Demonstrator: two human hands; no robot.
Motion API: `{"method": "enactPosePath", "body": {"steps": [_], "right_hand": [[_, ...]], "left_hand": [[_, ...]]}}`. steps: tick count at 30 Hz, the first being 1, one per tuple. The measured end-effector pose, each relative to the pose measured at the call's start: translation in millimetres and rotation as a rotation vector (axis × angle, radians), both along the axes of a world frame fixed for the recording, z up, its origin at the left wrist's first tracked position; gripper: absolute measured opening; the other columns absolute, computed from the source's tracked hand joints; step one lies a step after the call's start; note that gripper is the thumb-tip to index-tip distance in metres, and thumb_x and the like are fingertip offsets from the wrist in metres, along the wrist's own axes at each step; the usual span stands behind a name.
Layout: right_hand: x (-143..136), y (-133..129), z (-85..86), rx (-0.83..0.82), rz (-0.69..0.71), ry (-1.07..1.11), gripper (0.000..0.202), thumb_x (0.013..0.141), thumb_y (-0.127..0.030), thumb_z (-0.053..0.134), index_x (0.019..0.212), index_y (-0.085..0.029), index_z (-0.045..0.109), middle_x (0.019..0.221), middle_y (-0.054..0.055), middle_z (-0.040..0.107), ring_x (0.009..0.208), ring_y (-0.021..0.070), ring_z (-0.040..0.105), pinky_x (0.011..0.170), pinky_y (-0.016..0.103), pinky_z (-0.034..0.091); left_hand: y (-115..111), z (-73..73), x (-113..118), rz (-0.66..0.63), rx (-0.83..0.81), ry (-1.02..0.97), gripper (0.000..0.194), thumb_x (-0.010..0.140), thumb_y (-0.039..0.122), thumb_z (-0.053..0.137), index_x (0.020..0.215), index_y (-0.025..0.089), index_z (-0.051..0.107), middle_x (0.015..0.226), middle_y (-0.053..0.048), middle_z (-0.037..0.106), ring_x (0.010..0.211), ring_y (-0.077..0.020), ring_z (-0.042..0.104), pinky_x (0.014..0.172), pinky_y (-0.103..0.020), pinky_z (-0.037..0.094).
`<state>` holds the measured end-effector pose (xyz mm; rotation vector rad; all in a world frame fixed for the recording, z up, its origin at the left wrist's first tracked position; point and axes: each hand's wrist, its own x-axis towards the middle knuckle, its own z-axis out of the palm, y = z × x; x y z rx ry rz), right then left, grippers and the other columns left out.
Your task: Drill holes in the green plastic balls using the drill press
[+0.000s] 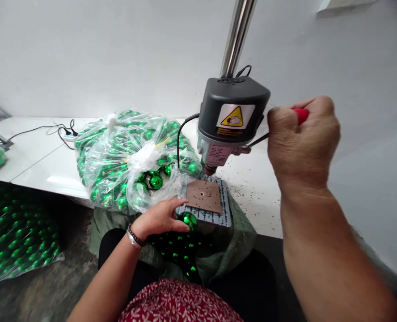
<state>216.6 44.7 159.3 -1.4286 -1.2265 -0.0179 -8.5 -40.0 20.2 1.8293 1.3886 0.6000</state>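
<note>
1. The right hand (304, 147) was closed around the red knob (301, 116) on the lever of the drill press (234, 109).
2. The left hand (161, 218) was open, thumb and fingers spread, beside a green ball (189, 221) (whether the thumb touched it, I could not tell).
3. That ball was at the near edge of the gray base (228, 214), with a green sack (242, 230) below.
4. The drill bit (206, 179) pointed down toward a brown board (210, 201); dark shavings littered the tabletop (265, 203).
5. Left of the press lay a clear bag (113, 154) full of green balls.
</note>
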Motion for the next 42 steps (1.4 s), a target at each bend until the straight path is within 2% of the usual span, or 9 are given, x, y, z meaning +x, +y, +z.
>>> {"method": "enactPosePath", "body": {"steps": [3,7,12,18,22,26,28,32,42], "right_hand": [[1,3,-5.3,0.056,-0.004,-0.009,0.01,0.079,-0.018,0.059,0.076,-0.015,0.049,0.066,-0.004,0.049,0.061,0.0058,0.04,0.065,0.025,0.036],[3,5,-7.6,0.116,0.001,-0.018,0.01,0.078,-0.021,0.059,0.076,-0.016,0.051,0.065,-0.004,0.051,0.06,0.0056,0.042,0.061,0.025,0.035],[4,3,-7.4,0.12,0.003,-0.043,0.012,0.079,-0.023,0.058,0.077,-0.016,0.049,0.065,-0.004,0.051,0.059,0.0046,0.042,0.06,0.023,0.032],[1,2,-6.4,0.103,0.013,-0.004,0.014,0.078,-0.022,0.059,0.076,-0.017,0.046,0.065,-0.005,0.049,0.06,0.0052,0.041,0.061,0.023,0.033],[1,1,-5.1,0.098,0.025,0.0,0.017,0.077,-0.026,0.06,0.076,-0.017,0.045,0.064,-0.005,0.049,0.059,0.0052,0.04,0.062,0.023,0.032],[0,0,-3.2,0.034,0.023,0.003,0.018,0.079,-0.025,0.06,0.076,-0.017,0.044,0.063,-0.006,0.046,0.06,0.005,0.038,0.063,0.023,0.032],[0,0,-2.9,0.021,0.02,0.013,0.018,0.079,-0.024,0.06,0.077,-0.017,0.044,0.064,-0.006,0.046,0.06,0.005,0.038,0.063,0.023,0.032],[0,1,-3.9,0.045,0.049,0.044,0.019,0.079,-0.024,0.061,0.077,-0.018,0.043,0.064,-0.007,0.045,0.06,0.0048,0.038,0.062,0.022,0.032],[1,-1,-3.3,0.03,0.094,0.066,0.02,0.081,-0.027,0.06,0.078,-0.018,0.043,0.066,-0.006,0.047,0.06,0.0048,0.039,0.061,0.022,0.035]], "left_hand": [[9,3.4,-23,0.204,0.114,0.076,0.045,0.078,0.034,0.066,0.121,0.022,0.066,0.103,-0.008,0.072,0.076,-0.0194,0.064,0.076,-0.032,0.051],[45,-2.6,-44,0.482,0.209,0.464,0.038,0.086,0.017,0.047,0.12,0.016,0.065,0.118,-0.015,0.068,0.108,-0.0264,0.062,0.096,-0.037,0.045],[72,-13.5,-52,0.395,0.041,0.73,0.048,0.082,0.031,0.056,0.129,0.02,0.058,0.13,-0.015,0.063,0.114,-0.0323,0.061,0.092,-0.041,0.047],[79,-25.0,-45,0.275,0.076,0.803,0.057,0.086,0.041,0.055,0.141,0.025,0.046,0.127,-0.016,0.064,0.118,-0.0361,0.057,0.099,-0.052,0.038],[84,-30.5,-43,0.291,0.088,0.533,0.051,0.087,0.033,0.054,0.137,0.022,0.051,0.132,-0.016,0.058,0.119,-0.0291,0.057,0.101,-0.043,0.041],[74,-25.9,-42,0.536,0.167,0.026,0.047,0.076,0.033,0.064,0.12,0.018,0.06,0.115,-0.009,0.065,0.104,-0.0222,0.06,0.094,-0.035,0.047],[63,-19.7,-38,0.584,0.057,-0.385,0.043,0.077,0.041,0.061,0.113,0.019,0.061,0.101,-0.005,0.066,0.085,-0.0174,0.061,0.076,-0.03,0.051],[39,-9.7,-18,0.414,-0.263,-1.033,0.041,0.078,0.051,0.059,0.104,0.02,0.06,0.092,-0.005,0.066,0.063,-0.0099,0.054,0.053,-0.022,0.042],[38,-18.9,26,0.358,-0.348,-1.005,0.057,0.081,0.054,0.06,0.13,0.03,0.045,0.099,-0.004,0.065,0.078,-0.0146,0.064,0.061,-0.024,0.049]]}}
